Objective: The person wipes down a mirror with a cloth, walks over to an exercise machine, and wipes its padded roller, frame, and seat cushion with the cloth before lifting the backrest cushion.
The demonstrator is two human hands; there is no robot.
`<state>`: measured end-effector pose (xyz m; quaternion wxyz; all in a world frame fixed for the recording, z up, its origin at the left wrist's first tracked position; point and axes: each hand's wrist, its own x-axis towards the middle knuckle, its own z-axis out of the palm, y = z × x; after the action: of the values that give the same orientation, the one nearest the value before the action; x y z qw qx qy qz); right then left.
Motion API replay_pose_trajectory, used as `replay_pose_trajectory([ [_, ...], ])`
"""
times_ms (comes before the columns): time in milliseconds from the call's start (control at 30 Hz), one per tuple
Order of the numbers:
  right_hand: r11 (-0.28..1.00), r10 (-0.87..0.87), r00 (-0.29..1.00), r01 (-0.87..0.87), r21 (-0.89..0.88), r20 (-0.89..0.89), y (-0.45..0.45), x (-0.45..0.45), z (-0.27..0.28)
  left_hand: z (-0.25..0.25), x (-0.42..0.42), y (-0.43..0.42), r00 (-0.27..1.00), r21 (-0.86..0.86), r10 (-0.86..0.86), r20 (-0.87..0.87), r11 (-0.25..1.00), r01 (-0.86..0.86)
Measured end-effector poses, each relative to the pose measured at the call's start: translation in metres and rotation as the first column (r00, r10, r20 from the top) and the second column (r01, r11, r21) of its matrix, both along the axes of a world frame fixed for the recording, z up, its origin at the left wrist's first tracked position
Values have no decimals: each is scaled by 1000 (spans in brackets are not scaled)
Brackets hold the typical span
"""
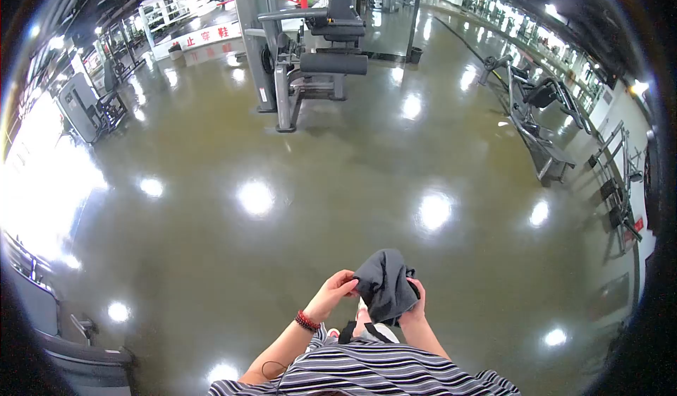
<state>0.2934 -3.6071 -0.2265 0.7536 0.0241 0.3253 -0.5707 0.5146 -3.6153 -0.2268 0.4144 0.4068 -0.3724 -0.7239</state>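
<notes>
In the head view, the grey cloth (385,287) is bunched between the 2 hands, above the glossy floor (338,177) and in front of the striped shirt (381,369). The left hand (333,294) pinches its left edge between thumb and fingers; the right hand (415,306) grips its right side, fingers partly hidden. 1 beaded bracelet (307,321) circles the left wrist. Gym machines (328,64) stand well apart.

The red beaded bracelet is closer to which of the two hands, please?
Left. The bracelet is worn just behind the left hand; the right hand is farther away, across the grey cloth.
</notes>
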Motion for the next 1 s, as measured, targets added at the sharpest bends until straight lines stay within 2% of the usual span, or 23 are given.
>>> replay_pose_trajectory([
  [167,998,63,998,-63,18,-10,-108,-9,-24,5,9,-76,998,-57,59,15,997,-58],
  [200,991,100,995,-101,-85,-12,-129,-6,-19,8,10,-93,997,-71,65,30,996,-62],
  [300,997,80,997,-79,-22,15,-210,3,-17,9,7,-155,994,-93,95,44,991,-91],
  [333,992,105,991,-110,61,84,-238,4,-24,12,6,-178,993,-95,105,56,991,-99],
  [467,971,241,961,-236,-47,134,-324,2,-7,27,0,-255,988,-86,134,76,988,-128],
  [567,964,238,971,-232,-133,28,-382,2,20,34,0,-310,982,-98,172,81,982,-164],
  [600,957,261,965,-256,-134,16,-402,-2,7,34,1,-320,979,-91,187,87,980,-179],
  [700,962,274,957,-272,-27,99,-435,2,16,30,8,-331,969,-54,233,82,972,-229],
  [800,962,270,961,-267,-51,65,-448,13,27,11,17,-341,951,43,299,84,952,-303],
  [900,970,222,975,-224,92,33,-488,24,-3,-5,32,-385,938,112,328,113,934,-340],
  [1000,970,210,978,-209,122,7,-529,32,-16,-21,53,-438,936,158,336,105,924,-349],
])
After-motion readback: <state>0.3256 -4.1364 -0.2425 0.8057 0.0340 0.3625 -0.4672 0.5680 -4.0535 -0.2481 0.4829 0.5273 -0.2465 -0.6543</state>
